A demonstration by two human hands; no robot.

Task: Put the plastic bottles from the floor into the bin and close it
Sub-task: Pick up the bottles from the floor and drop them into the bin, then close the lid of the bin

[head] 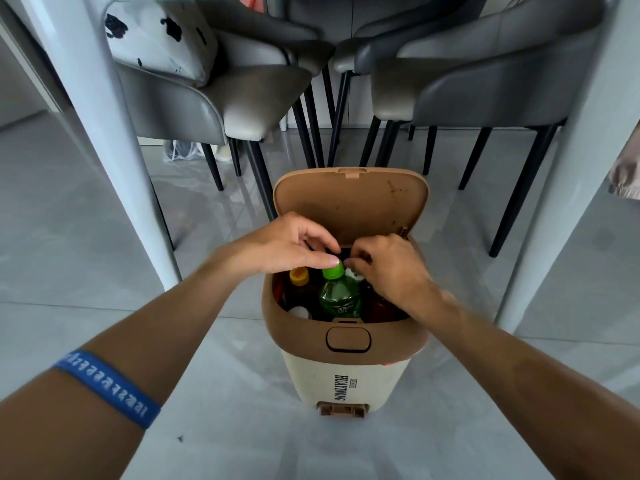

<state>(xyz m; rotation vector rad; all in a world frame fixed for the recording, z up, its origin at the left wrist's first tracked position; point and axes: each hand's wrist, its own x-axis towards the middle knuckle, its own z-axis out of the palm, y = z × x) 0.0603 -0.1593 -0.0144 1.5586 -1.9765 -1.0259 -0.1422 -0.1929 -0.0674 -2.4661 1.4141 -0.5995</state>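
A cream bin with a brown rim stands on the floor, its brown lid tipped up and open. Inside stand a green bottle with a green cap, a dark bottle with a yellow cap on its left, and a dark reddish bottle on its right. My left hand hovers over the green cap, thumb touching its top. My right hand reaches into the bin's right side, fingers curled at a white-capped bottle top. Whether it grips it is hidden.
White table legs rise left and right of the bin. Grey chairs with black legs stand behind it, one holding a spotted white cushion. A pedal sticks out at the bin's base. The floor is grey tile.
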